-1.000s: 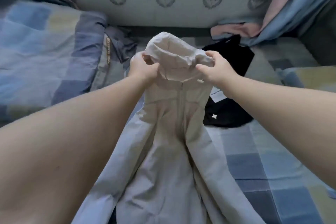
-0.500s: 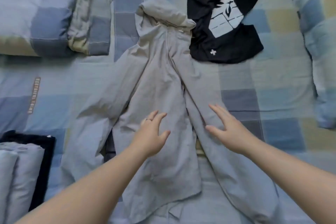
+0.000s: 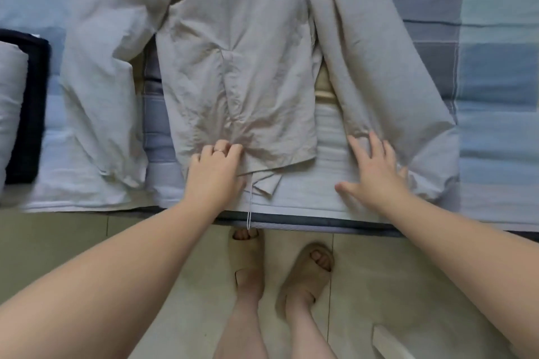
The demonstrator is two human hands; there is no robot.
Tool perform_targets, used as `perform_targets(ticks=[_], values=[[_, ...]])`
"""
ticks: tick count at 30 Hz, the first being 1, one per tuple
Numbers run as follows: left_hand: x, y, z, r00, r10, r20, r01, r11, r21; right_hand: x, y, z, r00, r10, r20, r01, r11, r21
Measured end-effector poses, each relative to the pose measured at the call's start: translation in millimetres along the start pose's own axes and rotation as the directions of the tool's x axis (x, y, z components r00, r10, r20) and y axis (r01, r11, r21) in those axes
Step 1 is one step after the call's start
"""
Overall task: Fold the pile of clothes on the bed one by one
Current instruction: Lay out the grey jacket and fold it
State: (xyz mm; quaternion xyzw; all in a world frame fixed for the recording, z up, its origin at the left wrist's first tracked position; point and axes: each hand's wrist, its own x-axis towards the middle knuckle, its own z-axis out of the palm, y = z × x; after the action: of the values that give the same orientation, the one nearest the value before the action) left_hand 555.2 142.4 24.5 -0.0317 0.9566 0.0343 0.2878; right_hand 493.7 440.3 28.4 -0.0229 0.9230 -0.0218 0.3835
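Smoothing comes next, by the look of it: the pale grey hooded jacket (image 3: 233, 67), held up by its hood a second ago and only just dropped flat half a second ago, now lies spread open on the bed (image 3: 495, 131) with both hands down at its hem. The left hand (image 3: 215, 169) has its fingers curled into the bottom edge of one front panel, bunching the cloth under them. The right hand (image 3: 376, 172) is released, fingers splayed and pressing flat on the other panel's lower end. Between the hands a gap of sheet shows, so the front is still unclosed. A drawstring (image 3: 249, 207) dangles over the bed edge just beside the left hand. Well out beyond the left hand sits a folded stack (image 3: 17, 102). I judge the lay-out done and the actual folding of this piece not yet begun.
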Motion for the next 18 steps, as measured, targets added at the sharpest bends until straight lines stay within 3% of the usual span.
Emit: perform_targets(ticks=[4,6,8,11,13,15,18], values=[[21.2,-2.5,8.3,0.989,0.026,-0.143,-0.02,0.999,0.043,10.9,-15.4,17.2,0.94,-0.172,-0.294,0.15,0.984,-0.095],[21.0,-4.6,8.6,0.987,0.002,-0.163,-0.009,0.999,-0.045,7.9,-35.6,24.6,0.908,-0.281,-0.312,0.274,0.96,-0.067],[15.2,-6.3,5.0,0.976,-0.09,-0.196,0.027,0.952,-0.305,3.0,-60.3,30.1,0.929,-0.293,-0.225,0.328,0.935,0.138],[0.3,-16.0,-4.6,0.918,-0.377,-0.119,0.177,0.662,-0.728,-1.8,-98.7,30.6,0.976,-0.19,-0.103,0.216,0.845,0.489],[-9.3,-28.7,-10.5,0.863,-0.498,-0.09,0.21,0.514,-0.832,-0.9,-123.9,30.8,0.985,-0.152,-0.077,0.168,0.797,0.58],[-16.7,-42.3,-15.4,0.852,-0.515,-0.095,0.211,0.504,-0.838,3.2,-147.7,32.9,0.994,-0.104,-0.046,0.108,0.733,0.672],[-25.3,-61.8,-18.2,0.874,-0.466,-0.139,0.182,0.579,-0.795,7.7,-172.8,35.6,0.999,-0.003,-0.045,0.034,0.708,0.705]])
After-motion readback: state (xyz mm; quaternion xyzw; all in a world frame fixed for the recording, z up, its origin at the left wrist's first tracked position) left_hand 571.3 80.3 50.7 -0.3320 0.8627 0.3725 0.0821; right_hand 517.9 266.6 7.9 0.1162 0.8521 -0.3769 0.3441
